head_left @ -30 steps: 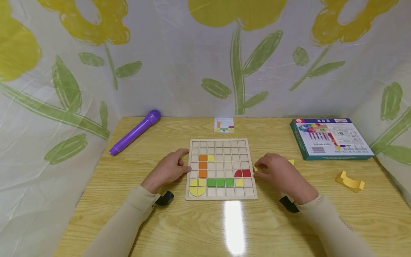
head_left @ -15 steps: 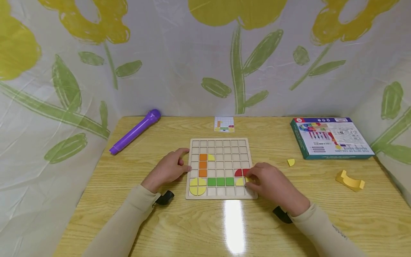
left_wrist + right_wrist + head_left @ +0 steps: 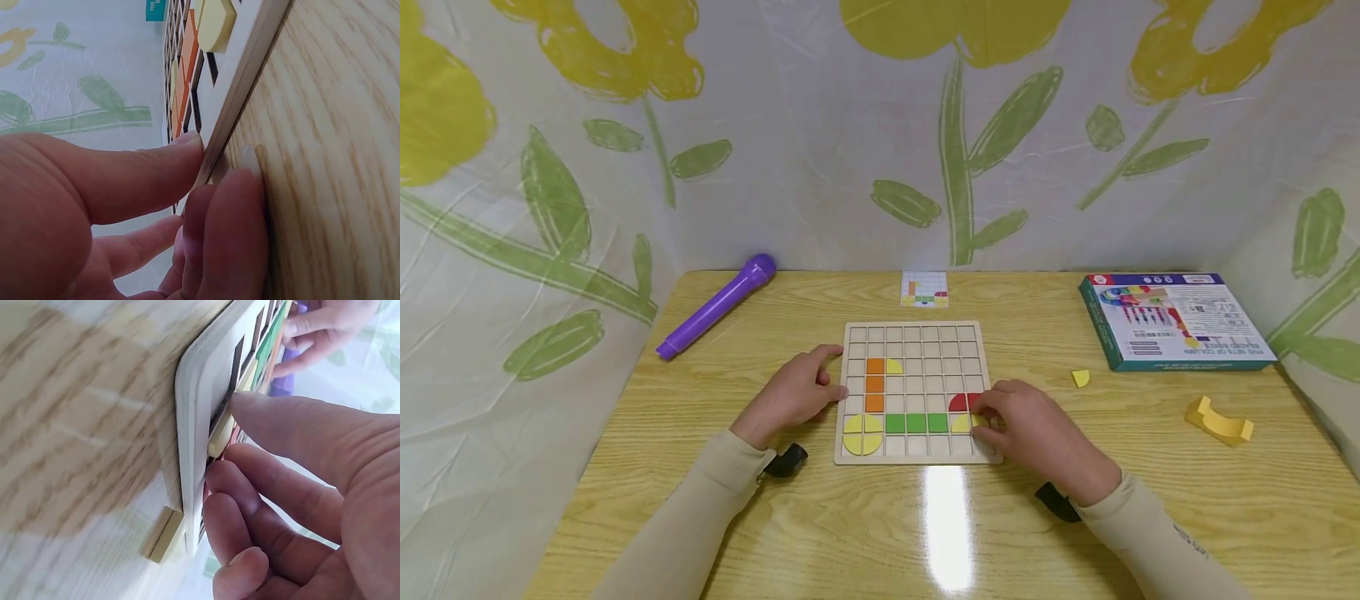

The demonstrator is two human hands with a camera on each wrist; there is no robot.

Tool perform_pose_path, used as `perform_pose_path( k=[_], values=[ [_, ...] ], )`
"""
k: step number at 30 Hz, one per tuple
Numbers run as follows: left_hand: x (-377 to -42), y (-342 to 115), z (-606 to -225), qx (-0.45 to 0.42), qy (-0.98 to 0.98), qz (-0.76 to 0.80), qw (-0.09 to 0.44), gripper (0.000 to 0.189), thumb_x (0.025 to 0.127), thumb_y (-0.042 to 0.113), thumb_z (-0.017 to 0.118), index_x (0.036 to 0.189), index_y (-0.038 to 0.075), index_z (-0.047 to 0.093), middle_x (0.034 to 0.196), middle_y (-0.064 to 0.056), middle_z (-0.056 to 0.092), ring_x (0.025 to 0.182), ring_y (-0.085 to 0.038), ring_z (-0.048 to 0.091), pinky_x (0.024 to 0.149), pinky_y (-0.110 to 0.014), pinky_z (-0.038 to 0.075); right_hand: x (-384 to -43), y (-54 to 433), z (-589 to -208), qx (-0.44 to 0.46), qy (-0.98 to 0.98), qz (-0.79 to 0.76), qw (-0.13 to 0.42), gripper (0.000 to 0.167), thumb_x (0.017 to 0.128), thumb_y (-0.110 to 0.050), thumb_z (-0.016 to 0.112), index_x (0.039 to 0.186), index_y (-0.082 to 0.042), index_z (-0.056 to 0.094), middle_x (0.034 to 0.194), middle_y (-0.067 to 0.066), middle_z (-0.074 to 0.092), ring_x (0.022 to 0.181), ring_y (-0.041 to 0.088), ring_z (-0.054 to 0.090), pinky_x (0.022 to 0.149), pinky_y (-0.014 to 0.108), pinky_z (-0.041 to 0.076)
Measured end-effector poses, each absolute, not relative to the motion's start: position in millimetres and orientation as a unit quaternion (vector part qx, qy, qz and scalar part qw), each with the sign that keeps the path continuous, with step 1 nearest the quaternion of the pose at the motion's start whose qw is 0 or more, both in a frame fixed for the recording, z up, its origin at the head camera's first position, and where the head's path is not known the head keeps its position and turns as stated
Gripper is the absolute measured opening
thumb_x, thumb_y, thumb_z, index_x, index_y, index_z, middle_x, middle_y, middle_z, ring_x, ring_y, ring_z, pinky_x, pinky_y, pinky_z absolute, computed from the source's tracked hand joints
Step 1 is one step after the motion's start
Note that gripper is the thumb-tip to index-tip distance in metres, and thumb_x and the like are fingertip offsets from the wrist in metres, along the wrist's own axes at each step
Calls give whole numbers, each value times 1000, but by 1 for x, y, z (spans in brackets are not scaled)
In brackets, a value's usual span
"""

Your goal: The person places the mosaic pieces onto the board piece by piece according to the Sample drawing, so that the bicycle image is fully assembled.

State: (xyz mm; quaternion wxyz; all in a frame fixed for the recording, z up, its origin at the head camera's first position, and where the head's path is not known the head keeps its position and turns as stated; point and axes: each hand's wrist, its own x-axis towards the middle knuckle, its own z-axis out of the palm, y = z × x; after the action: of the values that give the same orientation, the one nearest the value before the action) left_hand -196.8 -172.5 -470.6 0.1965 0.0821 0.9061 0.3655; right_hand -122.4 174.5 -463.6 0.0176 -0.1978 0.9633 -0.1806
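A wooden grid board (image 3: 932, 332) lies on the table, with orange and green squares and yellow and red pieces set in it. At its left edge my left hand (image 3: 798, 388) rests with the thumb touching the rim and the fingers beside it, as the left wrist view shows. Over the board's lower right my right hand (image 3: 1037, 425) pinches a yellow quarter-circle piece (image 3: 220, 439) between thumb and fingers, at the cell right of another yellow quarter piece (image 3: 960, 423). My fingers partly hide that piece and the red square (image 3: 974, 399) above it.
Right of the board lie a loose yellow quarter piece (image 3: 1080, 378) and a curved yellow block (image 3: 1219, 422). A flat box (image 3: 1180, 325) is at the back right. A pattern card (image 3: 925, 289) lies behind the board, and a purple toy microphone (image 3: 715, 307) at the back left.
My right hand has moved left from beside the board to its lower right cells, bringing the yellow quarter-circle piece, and then stayed there. The left hand has kept its place.
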Motion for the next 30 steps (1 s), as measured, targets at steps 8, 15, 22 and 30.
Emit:
perform_pose_path(
  k=[8,15,22,30],
  values=[
    [-197,-172,-471,78,906,365,198,70,102,22,76,164,13,44,99,-10,60,66,-19,61,66,-31,48,-122,173,-464,-204,962,-182,14,17,91,-23,88,103,-13,82,92,-7,71,82,8,55,80,31,57],
    [-198,-171,-471,73,907,360,205,71,102,23,76,164,14,42,99,-10,61,66,-19,62,65,-31,49,-122,181,-457,-185,963,-195,30,20,92,-24,88,105,-11,81,97,-2,74,87,12,60,83,35,59],
    [-198,-171,-470,73,909,357,204,72,102,23,76,165,14,42,98,-9,61,65,-19,61,66,-32,48,-123,212,-450,-155,968,-197,27,19,94,-20,85,109,-10,80,103,1,76,96,18,67,90,44,62],
    [-197,-172,-471,80,904,369,201,71,102,21,75,165,12,42,99,-10,60,66,-19,62,67,-32,50,-122,244,-445,-124,972,-197,36,22,96,-22,84,113,-8,80,107,5,76,100,23,70,91,51,61]
  ],
)
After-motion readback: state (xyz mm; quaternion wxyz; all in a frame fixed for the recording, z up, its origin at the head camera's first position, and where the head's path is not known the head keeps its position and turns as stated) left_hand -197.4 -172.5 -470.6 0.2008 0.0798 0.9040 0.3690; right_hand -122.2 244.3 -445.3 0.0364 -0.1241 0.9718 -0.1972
